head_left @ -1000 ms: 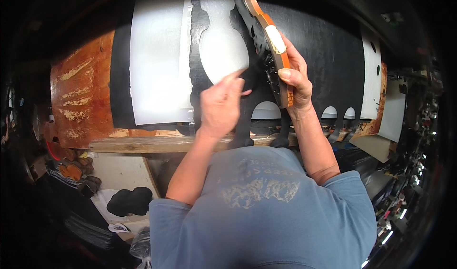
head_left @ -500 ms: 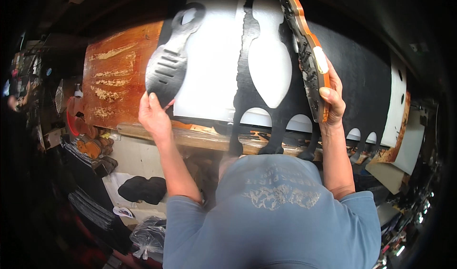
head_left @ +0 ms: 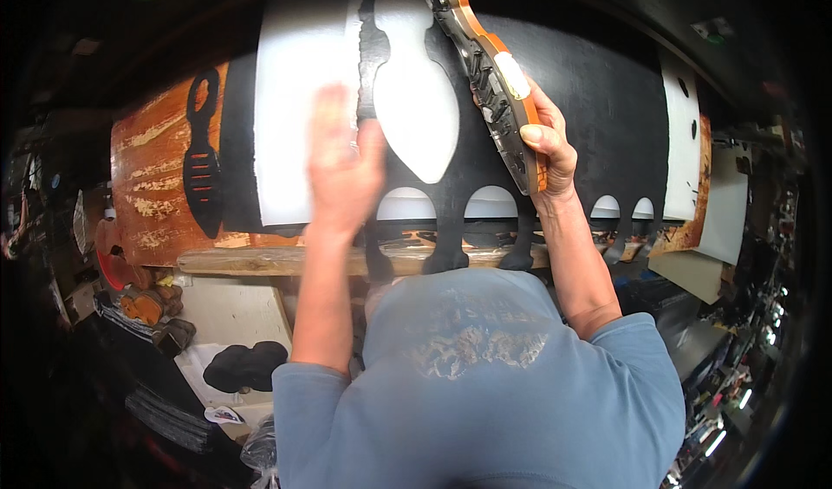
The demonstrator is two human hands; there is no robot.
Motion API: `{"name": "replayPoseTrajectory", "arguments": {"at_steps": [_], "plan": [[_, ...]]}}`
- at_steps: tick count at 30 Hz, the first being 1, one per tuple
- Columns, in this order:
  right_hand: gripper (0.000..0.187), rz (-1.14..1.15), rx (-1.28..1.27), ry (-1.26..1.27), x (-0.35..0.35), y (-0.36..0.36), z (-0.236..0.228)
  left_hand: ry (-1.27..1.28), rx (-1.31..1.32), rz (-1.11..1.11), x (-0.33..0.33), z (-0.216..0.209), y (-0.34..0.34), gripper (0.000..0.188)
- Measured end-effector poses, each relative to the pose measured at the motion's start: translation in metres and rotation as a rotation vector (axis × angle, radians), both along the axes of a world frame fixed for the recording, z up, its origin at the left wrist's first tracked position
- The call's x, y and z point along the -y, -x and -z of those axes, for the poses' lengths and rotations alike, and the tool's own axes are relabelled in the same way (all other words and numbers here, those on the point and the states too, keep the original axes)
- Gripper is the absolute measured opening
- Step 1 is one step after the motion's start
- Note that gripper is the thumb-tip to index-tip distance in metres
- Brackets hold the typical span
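Observation:
My right hand [head_left: 555, 147] grips a cutting die [head_left: 498, 82] by its near end. This long, sole-shaped tool has an orange wooden edge, a dark underside with dark projecting parts, and a pale patch on its side; it is tilted up over a black sheet [head_left: 598, 82]. My left hand [head_left: 342, 164] is blurred by motion above the white sheet [head_left: 282, 142], its fingers stretched out, thumb apart and nothing visible in it. A black slotted cutout [head_left: 202, 160] with a looped end lies on the scratched orange-brown board [head_left: 160, 134] at the left.
Sole-shaped and rounded openings in the black sheet show white beneath. A wooden bar [head_left: 243, 261] runs along the near edge. Below left are a dark sole-shaped piece [head_left: 245, 367], a stack of black sheets [head_left: 169, 420] and a clear plastic bag [head_left: 260, 450].
My left hand has let go of the black slotted cutout, now on the board, and moved right over the white sheet. The die stays in my right hand, tilted more. The whole view has shifted.

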State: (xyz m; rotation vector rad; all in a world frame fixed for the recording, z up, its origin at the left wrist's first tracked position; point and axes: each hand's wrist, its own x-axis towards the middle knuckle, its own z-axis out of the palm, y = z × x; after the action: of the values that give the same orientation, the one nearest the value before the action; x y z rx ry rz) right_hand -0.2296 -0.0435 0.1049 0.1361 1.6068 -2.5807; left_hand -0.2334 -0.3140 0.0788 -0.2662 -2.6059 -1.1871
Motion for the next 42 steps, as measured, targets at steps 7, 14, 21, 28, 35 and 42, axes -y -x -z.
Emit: {"name": "replayPoseTrajectory", "arguments": {"at_steps": [7, 14, 21, 28, 35, 42], "plan": [[0.089, 0.066, -0.249, -0.575, -0.028, -0.019, -0.007, 0.291, -0.148, 0.148, -0.032, 0.020, 0.006, 0.054], [0.080, 0.107, -0.410, -1.428, -0.010, -0.002, 0.009, 0.319, -0.185, 0.154, -0.034, 0.022, 0.006, 0.050], [0.079, 0.150, -0.452, -1.445, -0.005, -0.002, 0.014, 0.332, -0.202, 0.167, -0.034, 0.023, 0.006, 0.049], [0.084, 0.136, -0.540, -1.440, -0.011, 0.000, 0.024, 0.238, -0.262, 0.158, -0.033, 0.023, 0.007, 0.039], [0.054, 0.312, -0.397, -1.078, -0.035, -0.042, 0.022, -0.217, -0.145, 0.293, -0.020, -0.004, -0.073, 0.016], [0.049, 0.427, -0.552, -1.034, -0.027, -0.047, 0.037, -0.001, -0.179, 0.326, -0.057, 0.027, -0.132, 0.014]]}}
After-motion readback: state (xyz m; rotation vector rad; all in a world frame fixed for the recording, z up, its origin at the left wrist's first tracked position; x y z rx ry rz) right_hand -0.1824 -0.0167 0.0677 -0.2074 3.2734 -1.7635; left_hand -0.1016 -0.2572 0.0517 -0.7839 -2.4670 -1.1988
